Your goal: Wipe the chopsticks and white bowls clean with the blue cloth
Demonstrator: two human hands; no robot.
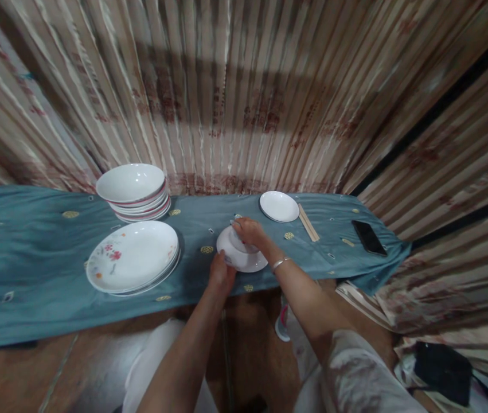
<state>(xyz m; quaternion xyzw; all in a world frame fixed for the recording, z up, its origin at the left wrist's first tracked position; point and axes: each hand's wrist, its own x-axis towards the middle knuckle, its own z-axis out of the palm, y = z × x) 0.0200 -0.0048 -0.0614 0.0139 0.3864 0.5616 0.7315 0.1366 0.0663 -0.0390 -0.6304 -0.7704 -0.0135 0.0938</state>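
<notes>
A white plate (252,264) lies near the front edge of the cloth-covered table. On it is a smaller white piece that looks like a bowl (237,242), partly hidden by my right hand. My left hand (221,273) grips the plate's left front rim, thumb on top and the other fingers mostly out of sight. Reaching over from the right, my right hand (249,230) has its fingers curled down round the bowl. A bracelet circles my right wrist.
Left of my hands, large floral oval plates (136,258) are stacked before a stack of white bowls (132,183). A small white plate (280,206), wooden chopsticks (308,222) and a black phone (369,237) lie to the right. Pleated curtains (226,103) hang behind the table (54,304).
</notes>
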